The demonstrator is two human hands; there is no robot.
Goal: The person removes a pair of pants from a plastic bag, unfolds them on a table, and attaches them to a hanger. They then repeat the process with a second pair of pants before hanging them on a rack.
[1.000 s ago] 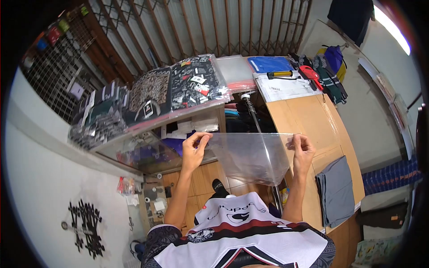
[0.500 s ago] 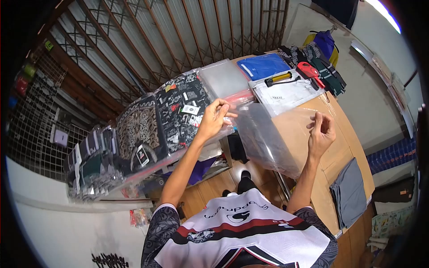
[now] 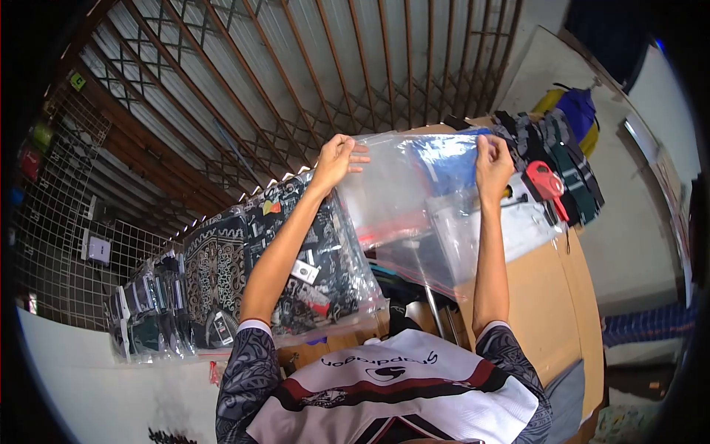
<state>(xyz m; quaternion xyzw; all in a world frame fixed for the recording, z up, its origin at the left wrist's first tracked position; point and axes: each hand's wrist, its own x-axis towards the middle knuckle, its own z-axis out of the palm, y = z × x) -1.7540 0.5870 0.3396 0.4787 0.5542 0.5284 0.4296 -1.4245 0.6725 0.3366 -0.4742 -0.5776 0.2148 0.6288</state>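
A large clear plastic bag (image 3: 403, 189) hangs stretched between my hands, its upper edge pulled fairly straight. My left hand (image 3: 336, 164) pinches its upper left corner between thumb and forefinger, the other fingers extended. At the opposite corner, my right hand (image 3: 494, 169) is closed on the plastic. Through the bag show a blue plastic package (image 3: 447, 163) and a white package (image 3: 462, 229) lying on the table. Bagged black patterned cloth (image 3: 314, 255) lies just below and left of my left hand.
A red tape dispenser (image 3: 546, 182) sits beyond my right hand, beside dark striped garments (image 3: 573, 159). Brown cardboard (image 3: 543, 292) covers the table's right part, with folded grey cloth (image 3: 566, 403) at its near end. A folding metal gate (image 3: 325, 74) stands behind.
Both hands have risen and moved away from my body, carrying the clear bag up over the packages. The bag is now spread wider and flatter; earlier it hung slack and lower.
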